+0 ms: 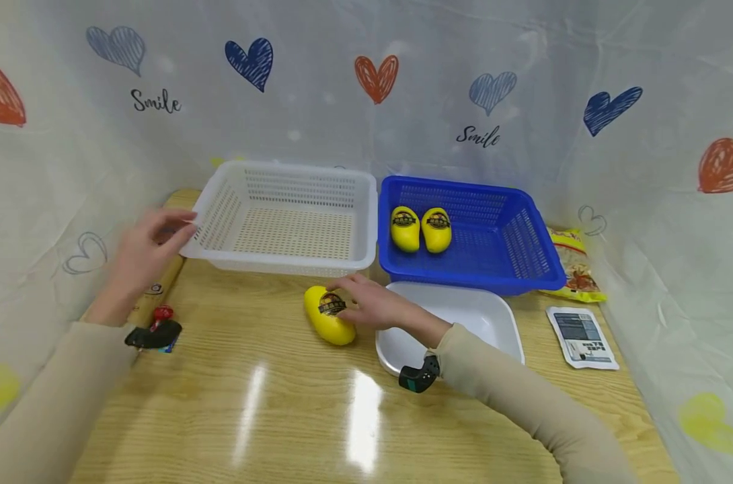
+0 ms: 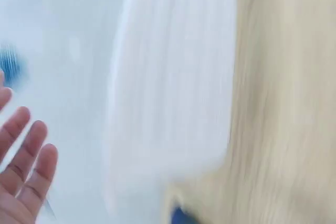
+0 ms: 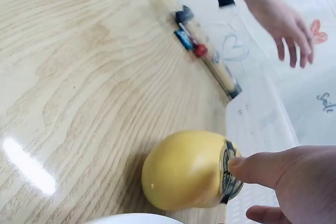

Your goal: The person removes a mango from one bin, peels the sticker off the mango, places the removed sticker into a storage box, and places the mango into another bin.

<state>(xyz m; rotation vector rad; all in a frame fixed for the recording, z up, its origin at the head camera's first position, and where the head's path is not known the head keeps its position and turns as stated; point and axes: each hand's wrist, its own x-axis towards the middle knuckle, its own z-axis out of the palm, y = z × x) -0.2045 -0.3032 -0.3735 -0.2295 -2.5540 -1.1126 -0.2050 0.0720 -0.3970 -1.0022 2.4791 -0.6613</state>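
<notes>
My right hand (image 1: 375,302) is at the yellow mango (image 1: 330,329), which lies on the wooden table and carries a dark round label. In the right wrist view the thumb (image 3: 262,168) overlaps the label, and another finger stands off below it. My left hand (image 1: 148,252), blurred, is raised beside the left rim of the white basket (image 1: 288,262). Its fingers (image 2: 44,163) are extended and hold nothing in the left wrist view. Two more yellow mangoes (image 1: 405,232) sit side by side in the blue basket (image 1: 512,279).
A white basin (image 1: 493,316) stands under my right forearm, in front of the blue basket. At the right lie a yellow snack bag (image 1: 575,265) and a white-and-grey packet (image 1: 581,338). A small red item (image 1: 163,312) lies by the left edge. Behind everything hangs a heart-printed curtain (image 1: 318,114).
</notes>
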